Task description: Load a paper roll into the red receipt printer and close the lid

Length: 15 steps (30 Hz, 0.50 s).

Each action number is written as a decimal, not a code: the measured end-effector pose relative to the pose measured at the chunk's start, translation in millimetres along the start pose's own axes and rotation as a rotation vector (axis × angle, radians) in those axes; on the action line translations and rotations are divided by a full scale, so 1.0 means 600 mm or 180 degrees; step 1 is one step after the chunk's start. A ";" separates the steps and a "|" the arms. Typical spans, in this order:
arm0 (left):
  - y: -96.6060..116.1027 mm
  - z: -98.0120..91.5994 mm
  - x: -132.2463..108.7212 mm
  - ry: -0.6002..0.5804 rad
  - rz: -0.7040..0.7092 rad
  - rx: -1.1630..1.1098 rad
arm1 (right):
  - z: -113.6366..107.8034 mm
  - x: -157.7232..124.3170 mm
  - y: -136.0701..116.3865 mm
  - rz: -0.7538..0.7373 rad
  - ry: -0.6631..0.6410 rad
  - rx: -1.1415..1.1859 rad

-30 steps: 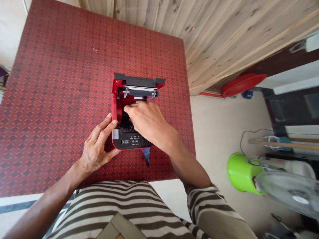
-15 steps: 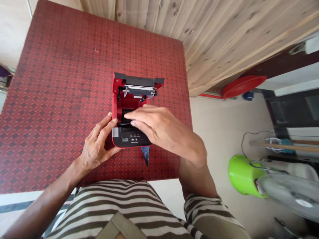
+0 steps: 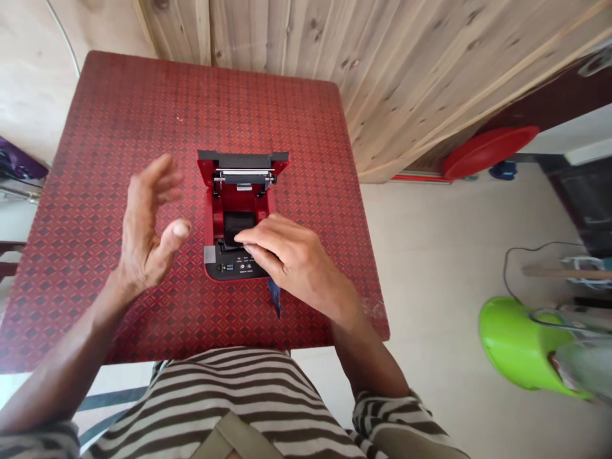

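A red and black device (image 3: 234, 270), which looks like a small label printer, sits on the patterned red table (image 3: 157, 115) with its lid raised. Inside its red compartment lies a dark, shiny roll or block (image 3: 234, 223). My right hand (image 3: 296, 261) is over the device's right side, thumb and fingertips pinched together at the front edge of the compartment; whatever is between them is too small to name. Left of the device, my left hand (image 3: 150, 223) is raised with fingers apart, holding nothing. A dark blue piece of cloth or plastic (image 3: 274, 297) sticks out by the device's front right corner.
A wooden plank wall (image 3: 287, 38) borders the table's far side. On the floor to the right are a green bucket (image 3: 511, 341), a red basin (image 3: 490, 152) and a cable. A purple object (image 3: 21, 159) shows at the left edge.
My left hand has let go of the device's left side and moved left, fingers spread. My right hand has shifted slightly down and left, uncovering more of the compartment.
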<state>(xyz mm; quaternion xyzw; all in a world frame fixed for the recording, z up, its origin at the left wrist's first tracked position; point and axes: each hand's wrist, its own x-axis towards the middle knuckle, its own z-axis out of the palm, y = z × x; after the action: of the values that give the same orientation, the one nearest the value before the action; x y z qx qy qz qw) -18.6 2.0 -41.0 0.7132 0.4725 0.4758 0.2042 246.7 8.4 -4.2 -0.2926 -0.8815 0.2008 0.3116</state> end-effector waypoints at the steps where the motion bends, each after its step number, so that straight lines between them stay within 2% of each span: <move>1: 0.000 0.000 0.025 -0.0005 0.0151 0.0099 | 0.000 -0.005 -0.001 0.0006 0.0111 0.0037; 4: 0.008 0.006 0.075 -0.0328 0.0394 0.0198 | 0.004 -0.022 -0.004 0.0052 0.0270 0.0072; 6: 0.018 0.009 0.080 -0.0381 0.0536 0.0256 | 0.008 -0.031 -0.006 0.0061 0.0333 -0.0011; 9: 0.031 0.009 0.050 -0.0292 0.0695 0.0454 | 0.015 -0.041 -0.011 0.0047 0.0496 -0.0282; 15: 0.028 0.017 -0.037 -0.0680 0.1248 0.1162 | 0.031 -0.048 -0.021 -0.0147 0.0738 -0.0597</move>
<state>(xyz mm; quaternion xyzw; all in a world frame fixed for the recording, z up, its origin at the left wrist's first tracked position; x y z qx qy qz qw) -3.6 -23.4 -44.1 0.8620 0.3791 0.3355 0.0253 247.7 -22.7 -23.3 -0.3213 -0.8610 0.0752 0.3872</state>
